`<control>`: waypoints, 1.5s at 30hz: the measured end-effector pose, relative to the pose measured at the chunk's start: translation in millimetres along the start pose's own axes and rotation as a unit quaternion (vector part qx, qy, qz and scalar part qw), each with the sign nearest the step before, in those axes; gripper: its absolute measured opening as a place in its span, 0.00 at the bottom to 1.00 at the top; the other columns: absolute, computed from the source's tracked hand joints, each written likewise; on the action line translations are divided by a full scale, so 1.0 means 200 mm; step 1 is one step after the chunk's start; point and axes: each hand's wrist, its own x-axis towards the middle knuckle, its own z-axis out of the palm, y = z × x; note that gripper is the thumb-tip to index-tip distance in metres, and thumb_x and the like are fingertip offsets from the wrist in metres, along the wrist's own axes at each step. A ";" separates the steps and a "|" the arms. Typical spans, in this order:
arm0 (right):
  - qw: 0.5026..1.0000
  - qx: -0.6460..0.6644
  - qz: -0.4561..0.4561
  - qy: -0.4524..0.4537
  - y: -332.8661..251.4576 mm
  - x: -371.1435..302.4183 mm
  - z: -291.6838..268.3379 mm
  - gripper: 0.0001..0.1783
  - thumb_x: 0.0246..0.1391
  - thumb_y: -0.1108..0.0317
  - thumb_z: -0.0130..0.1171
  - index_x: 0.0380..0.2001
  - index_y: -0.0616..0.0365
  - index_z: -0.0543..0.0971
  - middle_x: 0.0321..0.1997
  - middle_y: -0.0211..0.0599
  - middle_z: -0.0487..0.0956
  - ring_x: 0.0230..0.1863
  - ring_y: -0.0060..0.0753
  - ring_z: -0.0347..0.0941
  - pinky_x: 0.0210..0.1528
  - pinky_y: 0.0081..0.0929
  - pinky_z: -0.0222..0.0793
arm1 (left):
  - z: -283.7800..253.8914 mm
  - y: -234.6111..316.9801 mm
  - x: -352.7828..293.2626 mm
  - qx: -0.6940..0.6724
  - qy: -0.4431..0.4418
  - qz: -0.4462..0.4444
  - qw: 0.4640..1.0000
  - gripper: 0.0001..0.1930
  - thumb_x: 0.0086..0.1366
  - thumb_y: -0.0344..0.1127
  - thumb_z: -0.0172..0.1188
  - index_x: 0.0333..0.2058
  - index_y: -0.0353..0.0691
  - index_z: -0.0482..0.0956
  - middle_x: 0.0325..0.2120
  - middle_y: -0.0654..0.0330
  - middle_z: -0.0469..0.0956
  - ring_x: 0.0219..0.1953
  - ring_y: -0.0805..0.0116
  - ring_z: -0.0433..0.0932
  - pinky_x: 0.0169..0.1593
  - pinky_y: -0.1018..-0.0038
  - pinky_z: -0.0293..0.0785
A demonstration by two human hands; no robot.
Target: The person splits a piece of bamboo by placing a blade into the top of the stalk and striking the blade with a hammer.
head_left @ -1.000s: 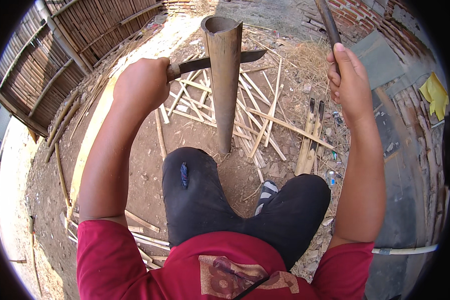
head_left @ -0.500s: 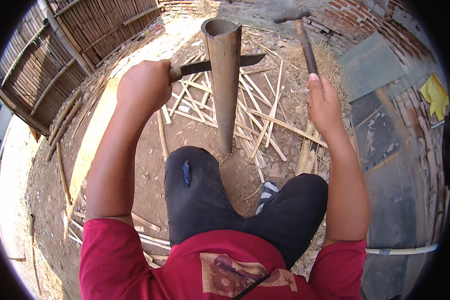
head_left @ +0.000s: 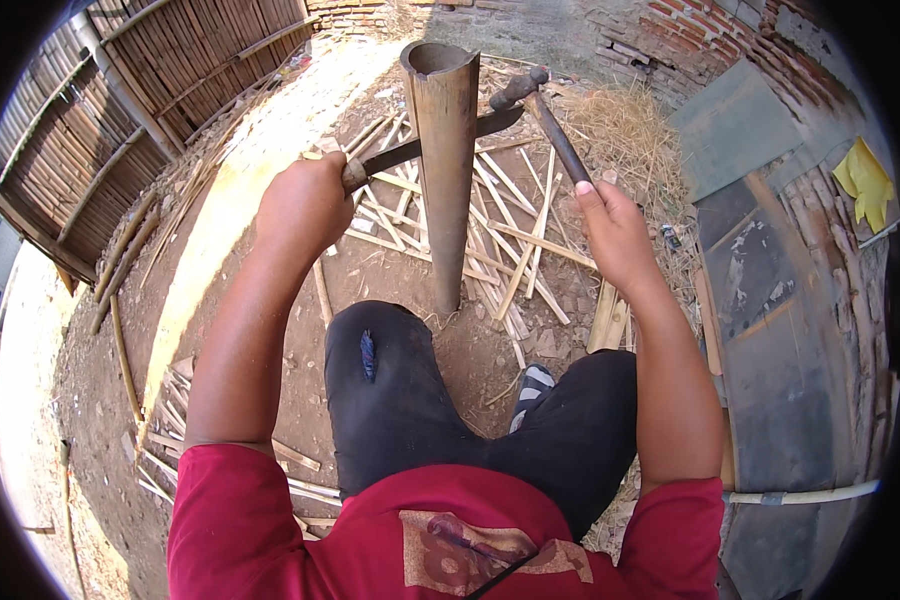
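A thick bamboo pole [head_left: 447,180] stands upright on the dirt in front of my knees, its hollow rim at the top. My left hand [head_left: 305,205] is closed round the wooden handle of a machete [head_left: 394,157]. The dark blade is lodged across the bamboo's upper part; its middle is hidden by the pole and its tip sticks out on the right. My right hand [head_left: 618,232] grips the dark handle of a hammer [head_left: 560,135]. The hammer's head is at the protruding blade tip, seemingly touching its upper edge.
Split bamboo strips [head_left: 530,245] lie scattered behind the pole, and more strips [head_left: 170,430] lie at the left. Dry straw [head_left: 625,130] is heaped at the back right. Dark sheets [head_left: 780,370] line the right side. A woven bamboo fence [head_left: 185,70] stands at the far left.
The hammer has swung down and left from its raised position to the blade tip. The machete's handle end has dropped, so the blade now slants, tip higher. The pole has barely shifted.
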 end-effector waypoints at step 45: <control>0.998 -0.064 0.022 -0.011 0.06 0.01 -0.01 0.26 0.73 0.47 0.50 0.34 0.61 0.77 0.24 0.29 0.72 0.26 0.21 0.66 0.32 0.27 0.63 | -0.05 0.06 0.03 -0.041 -0.044 -0.011 0.998 0.10 0.62 0.38 0.65 0.38 0.40 0.84 0.32 0.46 0.84 0.37 0.45 0.84 0.44 0.54 0.79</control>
